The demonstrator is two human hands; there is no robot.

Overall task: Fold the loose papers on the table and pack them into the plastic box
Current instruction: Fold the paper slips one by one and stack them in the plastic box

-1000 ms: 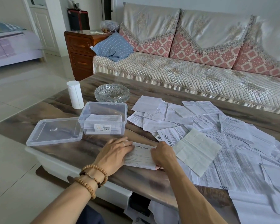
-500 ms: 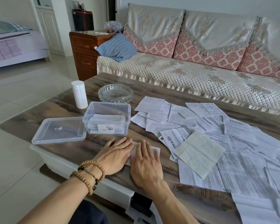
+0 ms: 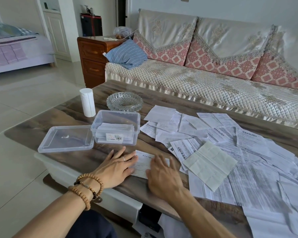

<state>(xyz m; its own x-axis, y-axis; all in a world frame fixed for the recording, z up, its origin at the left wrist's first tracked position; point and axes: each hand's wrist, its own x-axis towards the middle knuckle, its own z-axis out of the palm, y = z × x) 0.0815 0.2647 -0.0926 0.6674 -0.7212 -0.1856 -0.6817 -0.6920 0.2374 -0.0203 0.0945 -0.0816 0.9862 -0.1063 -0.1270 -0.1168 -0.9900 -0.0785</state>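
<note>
Pressing flat with straight, spread fingers, the left hand (image 3: 118,166) and right hand (image 3: 163,176) both rest on a folded paper (image 3: 143,163) lying on the table (image 3: 72,115) just in front of the plastic box (image 3: 116,127). That box holds a stack of folded papers; its lid (image 3: 66,139) lies just left of it, and the loose papers (image 3: 230,152) spread to its right.

Right hand (image 3: 163,176) hides folded paper (image 3: 143,162); loose papers (image 3: 273,194) blur rightward.
</note>
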